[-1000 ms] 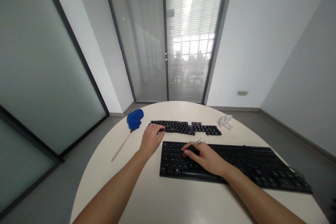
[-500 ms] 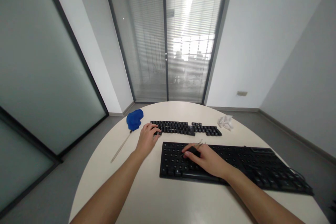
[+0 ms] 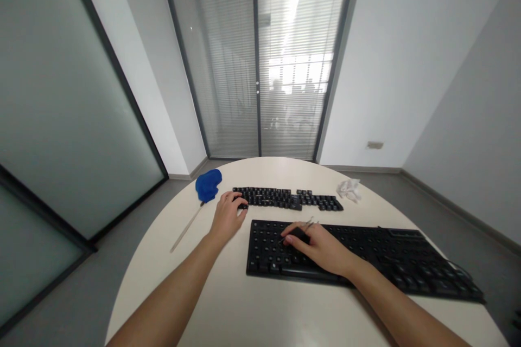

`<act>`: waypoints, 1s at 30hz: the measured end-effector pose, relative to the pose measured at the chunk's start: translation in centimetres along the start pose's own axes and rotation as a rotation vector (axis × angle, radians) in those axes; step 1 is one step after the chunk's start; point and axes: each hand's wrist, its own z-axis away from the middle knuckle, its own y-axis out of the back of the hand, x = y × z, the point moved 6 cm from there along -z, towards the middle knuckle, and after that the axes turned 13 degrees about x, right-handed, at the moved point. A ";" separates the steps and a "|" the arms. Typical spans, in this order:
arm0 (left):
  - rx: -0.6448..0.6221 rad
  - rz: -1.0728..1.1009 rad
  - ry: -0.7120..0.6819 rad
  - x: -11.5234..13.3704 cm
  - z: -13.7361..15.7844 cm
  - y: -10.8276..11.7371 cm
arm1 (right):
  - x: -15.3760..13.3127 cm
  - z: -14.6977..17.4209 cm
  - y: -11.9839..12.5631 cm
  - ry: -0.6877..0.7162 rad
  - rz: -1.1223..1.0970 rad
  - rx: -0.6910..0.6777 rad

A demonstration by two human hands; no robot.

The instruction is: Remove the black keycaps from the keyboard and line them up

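My right hand [image 3: 321,246] is closed around a small black-handled keycap puller [image 3: 301,235] with thin metal wires, its lower tip down at the left part of a black keyboard [image 3: 345,236]. The keyboard's left part shows bare key posts where caps are off; a few caps stay along its front row. At the left end of rows of loose black keycaps [image 3: 272,197], my left hand [image 3: 228,214] has its fingers curled and its thumb against a dark keycap [image 3: 243,206]. Fingers partly hide that cap.
A blue cloth-like piece [image 3: 208,184] lies at the table's left, with a thin pale stick [image 3: 186,226] below it. Crumpled white tissue [image 3: 349,190] sits at the right. The round cream table [image 3: 220,293] has a curved edge; a cable lies by the keyboard's right end.
Almost nothing differs. The view has shifted very slightly; both hands keep the same places and grips.
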 end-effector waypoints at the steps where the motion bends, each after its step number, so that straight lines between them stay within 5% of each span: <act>1: -0.002 0.004 0.002 -0.1 0.0 -0.1 | -0.1 0.0 0.0 -0.001 -0.006 -0.001; 9: 0.000 0.020 0.011 0.3 -0.2 0.0 | -0.4 -0.1 0.9 0.004 -0.067 0.006; 15: 0.023 0.167 -0.003 3.8 -0.5 1.4 | -0.4 0.0 2.3 0.020 0.009 0.014; 22: -0.365 0.495 -0.267 10.5 1.2 2.9 | -1.2 0.5 1.9 0.088 0.111 -0.076; 30: -0.538 0.515 -0.299 11.5 2.9 2.5 | -1.4 0.7 1.7 0.151 0.153 -0.116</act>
